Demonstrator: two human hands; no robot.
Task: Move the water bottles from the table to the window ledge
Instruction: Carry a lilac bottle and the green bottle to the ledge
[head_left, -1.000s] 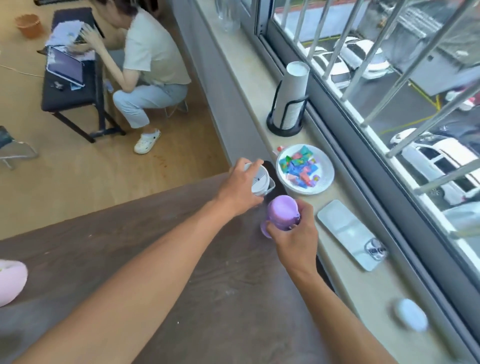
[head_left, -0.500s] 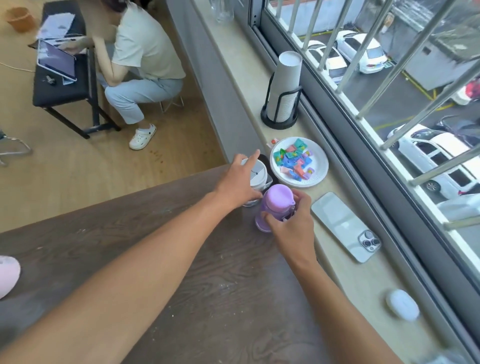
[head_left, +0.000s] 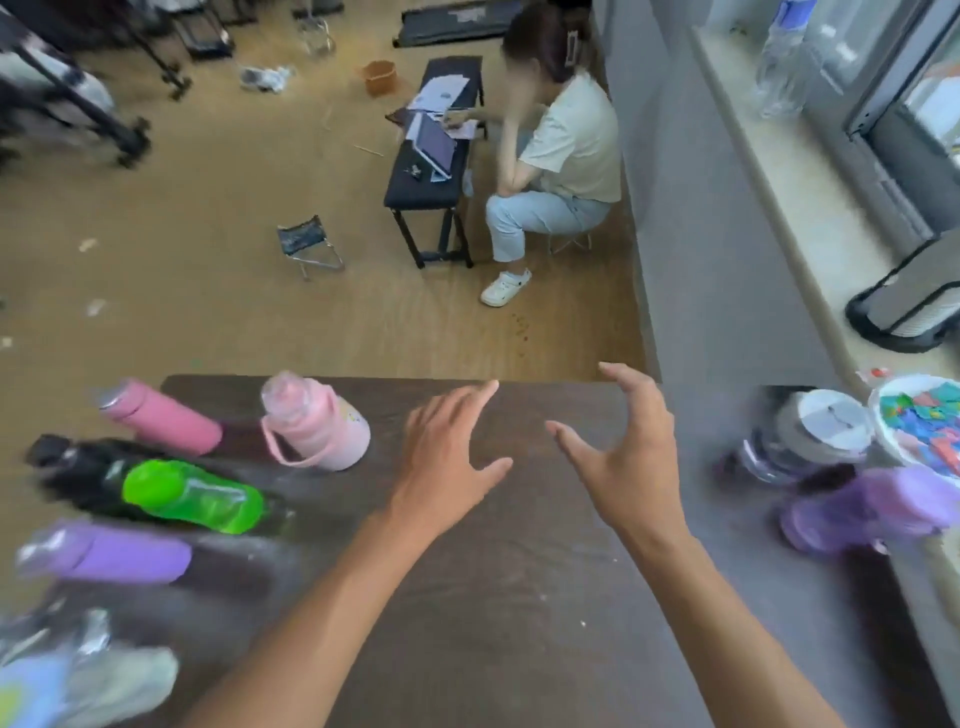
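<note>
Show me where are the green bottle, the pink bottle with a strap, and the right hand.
green bottle (head_left: 195, 498): head view, on its clear body.
pink bottle with a strap (head_left: 319, 422): head view, on its side.
right hand (head_left: 621, 462): head view, on the palm.

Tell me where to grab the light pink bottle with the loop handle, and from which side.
Grip the pink bottle around its wide body, coming from its right, where the open left hand already is. It looks upright and stout, so fingers can wrap the barrel. The loop handle hangs on its left, near side, harder to reach.

I read this as an office-type workroom: wood floor (head_left: 218, 218), seated person (head_left: 556, 171) with tablet (head_left: 436, 145), equipment stands (head_left: 104, 104).
</note>
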